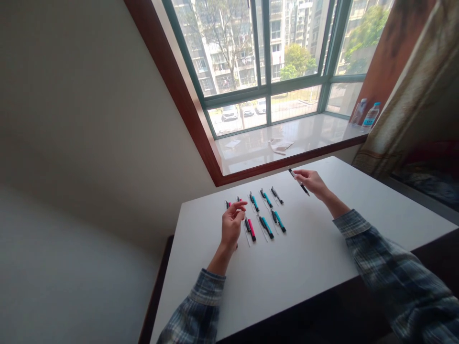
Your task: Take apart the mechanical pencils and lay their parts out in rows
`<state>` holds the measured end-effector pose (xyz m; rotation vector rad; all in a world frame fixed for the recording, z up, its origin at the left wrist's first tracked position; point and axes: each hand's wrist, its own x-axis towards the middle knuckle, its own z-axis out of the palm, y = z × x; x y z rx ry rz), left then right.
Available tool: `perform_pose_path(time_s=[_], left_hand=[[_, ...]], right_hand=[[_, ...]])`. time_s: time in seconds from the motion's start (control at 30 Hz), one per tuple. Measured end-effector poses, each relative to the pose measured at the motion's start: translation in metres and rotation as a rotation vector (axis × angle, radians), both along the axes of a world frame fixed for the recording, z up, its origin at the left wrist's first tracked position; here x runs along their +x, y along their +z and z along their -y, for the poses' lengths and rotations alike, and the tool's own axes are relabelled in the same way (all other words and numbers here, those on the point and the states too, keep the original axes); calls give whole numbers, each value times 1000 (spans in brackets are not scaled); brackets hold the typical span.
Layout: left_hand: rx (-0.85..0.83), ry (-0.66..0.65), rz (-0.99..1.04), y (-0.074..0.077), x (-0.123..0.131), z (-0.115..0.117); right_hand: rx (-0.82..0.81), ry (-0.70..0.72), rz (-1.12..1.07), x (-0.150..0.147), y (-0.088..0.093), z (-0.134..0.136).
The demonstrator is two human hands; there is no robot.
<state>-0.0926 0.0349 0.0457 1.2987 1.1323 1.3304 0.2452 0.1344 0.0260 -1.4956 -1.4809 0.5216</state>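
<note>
On the white table [304,253], pen parts lie in two slanting rows. Several sets have a teal barrel [280,221] beside a black clip piece and a thin pale refill. A pink barrel [252,230] lies by its own black piece, and more pink parts are partly hidden behind my left hand [233,222]. That hand hovers over the left end of the rows, index finger stretched out, with nothing visible in its grasp. To the right of the rows, my right hand [311,183] pinches a slim dark and pale pen [303,187], tilted above the tabletop.
Beyond the table's far edge is a window sill [247,153] with a crumpled pale sheet [280,145] on it. Two plastic bottles, one a blue-capped bottle [372,115], stand at its right end near a curtain [401,95]. A wall [89,167] borders the left side.
</note>
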Motion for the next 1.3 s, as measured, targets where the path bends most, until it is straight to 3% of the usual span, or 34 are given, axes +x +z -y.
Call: perform_pose_path(time_s=[0.07,0.17,0.27,0.43,0.6,0.73,0.87,1.03,1.17,1.3], left_hand=[[6,-17,-14,0,2,2],[16,-52,-36,5,6,8],[29,-117,-85,12,11,16],[-5,-324,-122,13,14,26],[-22,-396,-105,3,11,27],[-53,-318,-28,3,10,26],[-137,-255,233,9,7,24],[-207,-276,338,14,3,25],[-243,-335,295,7,7,29],[-245,-334,296,-2,10,31]], right_hand=[[-46,152,-266,-22,9,25],[-39,232,-458,-50,19,68],[-30,191,-580,-67,21,104],[-119,260,-802,-83,18,144],[-197,114,-991,-98,4,177],[-301,155,-930,-102,-6,190],[-300,189,-762,-91,3,185],[-313,166,-958,-96,12,182],[-420,233,-1126,-124,1,196],[-432,318,-1121,-141,-12,207]])
